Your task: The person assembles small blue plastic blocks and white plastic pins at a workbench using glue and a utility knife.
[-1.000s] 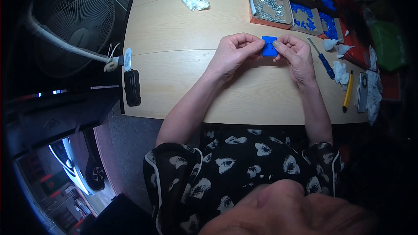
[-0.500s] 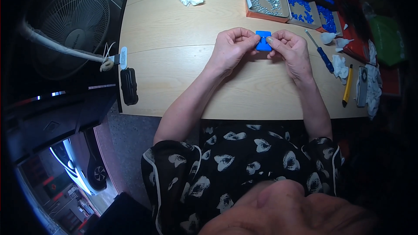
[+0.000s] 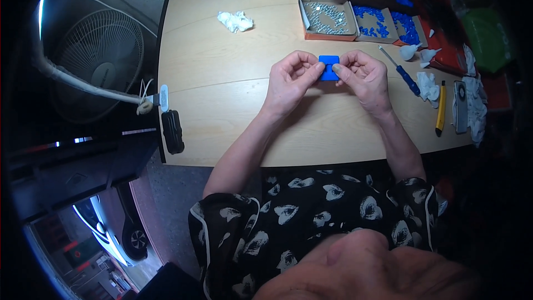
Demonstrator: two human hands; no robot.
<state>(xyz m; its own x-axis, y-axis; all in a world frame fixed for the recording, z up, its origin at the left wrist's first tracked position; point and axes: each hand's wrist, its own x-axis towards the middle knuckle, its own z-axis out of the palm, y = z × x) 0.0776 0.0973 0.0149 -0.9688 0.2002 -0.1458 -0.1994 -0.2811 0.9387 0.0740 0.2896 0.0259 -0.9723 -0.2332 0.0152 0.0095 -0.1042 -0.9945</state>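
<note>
Blue piece (image 3: 329, 60) sits, apparently pinched, between fingers (image 3: 314, 72)

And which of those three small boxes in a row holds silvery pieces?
The leftmost box; the other two boxes hold blue pieces.

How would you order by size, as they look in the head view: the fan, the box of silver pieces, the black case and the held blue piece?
1. Fan
2. Box of silver pieces
3. Black case
4. Blue piece, partly covered
</note>
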